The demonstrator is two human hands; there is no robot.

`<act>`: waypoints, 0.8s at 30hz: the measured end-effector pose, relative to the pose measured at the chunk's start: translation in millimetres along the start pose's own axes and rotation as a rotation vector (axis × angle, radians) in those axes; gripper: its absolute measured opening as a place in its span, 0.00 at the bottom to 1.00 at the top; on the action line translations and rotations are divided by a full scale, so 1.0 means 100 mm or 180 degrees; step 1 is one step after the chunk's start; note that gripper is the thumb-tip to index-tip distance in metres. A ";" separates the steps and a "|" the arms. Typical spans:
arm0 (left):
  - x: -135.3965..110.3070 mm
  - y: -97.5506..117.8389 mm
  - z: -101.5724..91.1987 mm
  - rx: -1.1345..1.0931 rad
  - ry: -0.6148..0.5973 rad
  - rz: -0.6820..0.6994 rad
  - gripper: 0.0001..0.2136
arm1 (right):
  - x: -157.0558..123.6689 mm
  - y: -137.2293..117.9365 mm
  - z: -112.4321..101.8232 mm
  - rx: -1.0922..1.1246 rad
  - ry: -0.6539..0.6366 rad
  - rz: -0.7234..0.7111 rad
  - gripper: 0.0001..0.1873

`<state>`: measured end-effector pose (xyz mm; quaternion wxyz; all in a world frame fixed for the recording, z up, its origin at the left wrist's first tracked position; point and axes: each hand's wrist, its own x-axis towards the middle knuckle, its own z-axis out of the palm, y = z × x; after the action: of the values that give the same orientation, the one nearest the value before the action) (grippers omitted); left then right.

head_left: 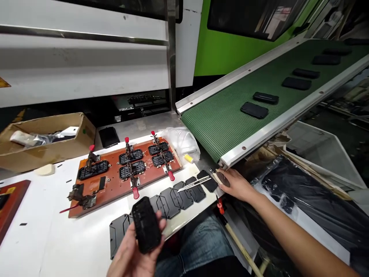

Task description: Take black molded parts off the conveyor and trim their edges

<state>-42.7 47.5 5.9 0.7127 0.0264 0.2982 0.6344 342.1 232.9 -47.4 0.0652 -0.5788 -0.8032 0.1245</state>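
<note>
My left hand [141,246] grips a black plastic cover [146,225], ribbed side up, above the front edge of the white table. Along that edge lies an overlapping row of flat black plates [170,202], with white-metal tweezers [194,184] across them. My right hand [235,184] is closed at the table's right corner, just below the conveyor's end. A small brownish item shows by its fingers, too unclear to name. Beyond the row sits a red-brown fixture board [115,196], where ribbed black covers [132,170] lie under red-tipped toggle clamps [135,184].
A green conveyor belt [219,123] slopes up to the right, carrying several black covers [254,110]. To the left stand a cardboard box [43,154] and a second red-brown board [13,207]. A clear plastic bag [183,142] and a yellow roll [188,158] lie near the belt.
</note>
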 end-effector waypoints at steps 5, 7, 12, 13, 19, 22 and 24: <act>-0.10 -0.27 0.46 0.0074 -0.0621 -0.0213 0.20 | -0.28 -0.03 -0.08 0.0092 0.0137 0.0263 0.27; -0.13 -0.35 0.48 0.0064 -0.0881 -0.0240 0.22 | -0.54 -0.09 -0.18 0.0598 0.0026 0.0271 0.25; -0.10 -0.47 0.31 0.0115 -0.0977 -0.0231 0.46 | -0.94 -0.72 -0.58 0.1551 -0.0622 -0.0453 0.22; -0.10 -0.46 0.25 0.0146 -0.0968 -0.0195 0.50 | -0.91 -0.92 -0.66 0.1518 -0.0736 -0.0877 0.23; -0.31 -0.27 -0.01 0.0391 -0.0541 0.0169 0.60 | -0.41 -2.05 -0.99 0.1100 -0.0614 -0.2705 0.25; -0.49 -0.19 -0.05 0.0587 -0.0149 0.0324 0.60 | -0.30 -2.39 -1.01 0.0985 -0.0473 -0.3112 0.19; -0.56 -0.17 -0.07 0.0619 -0.0136 0.0441 0.58 | -0.29 -2.53 -0.98 0.0924 -0.0461 -0.3307 0.17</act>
<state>-31.8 -10.1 15.2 0.6673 0.1294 0.3406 0.6495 144.3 141.7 118.1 0.1420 -0.0807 -0.9605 0.2251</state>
